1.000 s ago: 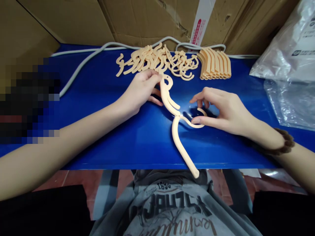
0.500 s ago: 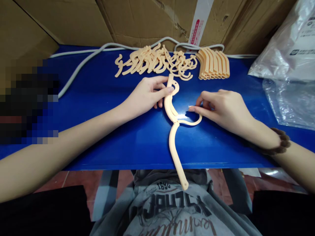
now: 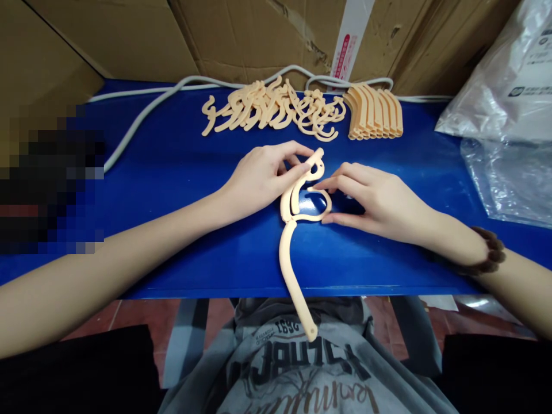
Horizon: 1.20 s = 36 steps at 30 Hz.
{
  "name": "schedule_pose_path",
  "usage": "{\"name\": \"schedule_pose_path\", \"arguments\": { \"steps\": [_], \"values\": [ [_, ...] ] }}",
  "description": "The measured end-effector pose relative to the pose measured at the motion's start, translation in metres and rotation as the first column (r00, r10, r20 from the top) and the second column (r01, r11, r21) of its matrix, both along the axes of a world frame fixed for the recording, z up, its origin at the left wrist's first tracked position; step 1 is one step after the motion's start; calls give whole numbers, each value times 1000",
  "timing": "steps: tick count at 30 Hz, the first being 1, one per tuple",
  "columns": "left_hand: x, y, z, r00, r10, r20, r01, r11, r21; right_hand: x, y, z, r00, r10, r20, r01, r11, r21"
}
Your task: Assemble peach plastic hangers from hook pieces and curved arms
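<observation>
Between my hands is a beige jointed plastic piece (image 3: 290, 253), made of curved arms and a thin hook (image 3: 329, 204). My left hand (image 3: 269, 172) pinches the upper end of the curved arm between thumb and fingers. Its long lower arm reaches over the table's front edge. My right hand (image 3: 373, 198) is at the hook, index fingertip at the hook's upper end and thumb at its right side, gripping it lightly.
Along the back of the blue table (image 3: 172, 264) lie a heap of beige curved parts (image 3: 254, 106), thin hooks (image 3: 319, 115) and stacked arms (image 3: 375, 112). A white cable (image 3: 142, 115) runs behind them. Plastic bags (image 3: 495, 86) lie at the right, cardboard at the back.
The piece has tilted, its top swinging right and its joint and lower arm shifting left. My right hand has moved left with the hook, its thumb and index finger now farther apart.
</observation>
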<state>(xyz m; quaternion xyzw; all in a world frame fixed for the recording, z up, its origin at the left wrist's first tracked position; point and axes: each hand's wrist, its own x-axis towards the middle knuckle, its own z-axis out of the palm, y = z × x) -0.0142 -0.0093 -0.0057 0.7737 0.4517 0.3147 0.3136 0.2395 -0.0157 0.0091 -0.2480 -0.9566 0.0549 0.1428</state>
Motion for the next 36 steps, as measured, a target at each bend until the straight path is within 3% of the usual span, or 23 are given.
{"name": "schedule_pose_path", "arguments": {
  "steps": [9,17,21,24,28,31,36],
  "values": [
    [0,0,2,978,-84,-192,104,990,96,6,7,-2,982,-186,18,184,980,80],
    [3,-5,1,950,28,-312,54,967,251,-4,-2,2,992,-90,84,68,969,240],
    [1,-5,4,902,218,-373,-104,948,301,-8,-17,7,994,81,76,-102,939,328],
    [-3,-3,8,839,348,-418,-221,920,323,-12,-30,8,965,251,83,-264,921,286],
    [-6,-2,14,792,384,-474,-245,912,329,-18,-38,7,920,379,100,-387,919,73],
    [-5,-2,17,735,389,-555,-230,913,336,-17,-35,7,923,378,77,-377,926,-23],
    [-6,-3,17,733,382,-563,-194,910,366,-11,-25,9,957,277,83,-282,957,67]
  ]
}}
